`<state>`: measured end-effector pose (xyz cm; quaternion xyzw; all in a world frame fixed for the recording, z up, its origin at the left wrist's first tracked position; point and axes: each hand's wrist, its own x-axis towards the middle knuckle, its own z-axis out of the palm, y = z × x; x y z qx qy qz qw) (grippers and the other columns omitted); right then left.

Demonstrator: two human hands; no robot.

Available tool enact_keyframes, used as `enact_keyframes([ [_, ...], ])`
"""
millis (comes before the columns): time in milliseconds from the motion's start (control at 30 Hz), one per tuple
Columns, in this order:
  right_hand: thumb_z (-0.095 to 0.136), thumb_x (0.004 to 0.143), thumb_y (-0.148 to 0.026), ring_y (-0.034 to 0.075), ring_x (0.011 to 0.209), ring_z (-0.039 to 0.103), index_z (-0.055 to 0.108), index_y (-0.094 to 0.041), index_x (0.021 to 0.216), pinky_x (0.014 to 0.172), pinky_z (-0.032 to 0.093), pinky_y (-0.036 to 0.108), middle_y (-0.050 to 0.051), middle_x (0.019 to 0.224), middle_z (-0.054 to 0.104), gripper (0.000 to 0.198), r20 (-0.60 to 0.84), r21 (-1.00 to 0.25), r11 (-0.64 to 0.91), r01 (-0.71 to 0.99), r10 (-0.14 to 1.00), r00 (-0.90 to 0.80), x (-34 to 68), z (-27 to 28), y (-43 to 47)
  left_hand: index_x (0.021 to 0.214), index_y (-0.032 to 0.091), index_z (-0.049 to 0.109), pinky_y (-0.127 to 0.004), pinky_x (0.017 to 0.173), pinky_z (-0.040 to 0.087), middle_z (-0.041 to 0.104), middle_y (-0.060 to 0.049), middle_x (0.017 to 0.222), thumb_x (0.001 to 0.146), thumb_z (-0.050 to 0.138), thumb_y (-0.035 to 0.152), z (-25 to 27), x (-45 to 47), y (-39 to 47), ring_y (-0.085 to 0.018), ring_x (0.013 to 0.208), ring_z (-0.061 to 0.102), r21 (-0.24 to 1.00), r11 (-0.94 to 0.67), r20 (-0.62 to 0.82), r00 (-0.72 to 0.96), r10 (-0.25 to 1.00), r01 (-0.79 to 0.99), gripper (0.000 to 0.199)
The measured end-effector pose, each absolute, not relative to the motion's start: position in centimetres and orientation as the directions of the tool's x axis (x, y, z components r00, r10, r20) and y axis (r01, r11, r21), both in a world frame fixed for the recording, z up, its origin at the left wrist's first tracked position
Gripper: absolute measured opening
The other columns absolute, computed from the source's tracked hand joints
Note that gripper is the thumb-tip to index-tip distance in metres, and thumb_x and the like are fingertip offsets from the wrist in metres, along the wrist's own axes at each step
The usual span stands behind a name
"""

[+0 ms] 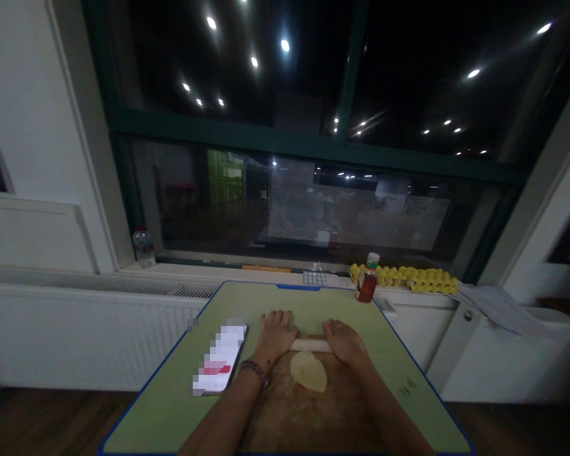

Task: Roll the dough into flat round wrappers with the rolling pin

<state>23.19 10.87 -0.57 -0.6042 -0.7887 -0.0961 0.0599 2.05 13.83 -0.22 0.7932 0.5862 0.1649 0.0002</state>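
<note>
A pale rolling pin [310,345] lies crosswise on a wooden board [313,424]. My left hand [276,335] holds the pin's left end under its palm, with the fingers reaching forward over it. At the other end, my right hand [346,342] is closed over the pin, fingers bent. Both ends of the pin are hidden beneath the hands. Just on the near side of the pin lies a thin, flat piece of dough [308,372], roughly oval with a notch in its far edge. Neither hand touches the dough.
A lit phone [221,360] lies left of the board on the green table [171,392]. A bottle of red-brown liquid [367,280] stands at the far right corner. Behind it are yellow egg trays [422,278] on the sill. A clear bottle [144,247] stands left by the window.
</note>
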Motion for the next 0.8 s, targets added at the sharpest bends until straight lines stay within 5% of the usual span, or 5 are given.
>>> enact_keyframes([
  [500,0.038,0.093,-0.014,0.028,0.12,0.056,0.057,-0.017,0.128,0.1,0.043,0.042,0.015,0.127,0.061,0.04,0.209,0.168,0.32,0.932,0.913,-0.351,23.7,-1.0,9.6,0.125,0.023,0.057,-0.061,0.108,0.019,0.057,-0.012,0.131,0.093,0.044,0.036,1.0,2.0,12.9,-0.031,0.125,0.044,0.195,-0.359,0.237,0.311,0.92,0.913,0.037],
  [800,0.035,0.096,-0.021,0.026,0.125,0.052,0.055,-0.026,0.133,0.101,0.042,0.039,0.007,0.131,0.06,0.042,0.302,0.017,0.36,0.933,0.888,-0.348,24.5,-2.3,8.8,0.132,0.018,0.052,-0.056,0.107,0.026,0.05,-0.015,0.141,0.093,0.035,0.026,1.9,1.7,11.9,-0.033,0.129,0.042,0.143,-0.405,0.15,0.385,0.911,0.903,0.043],
])
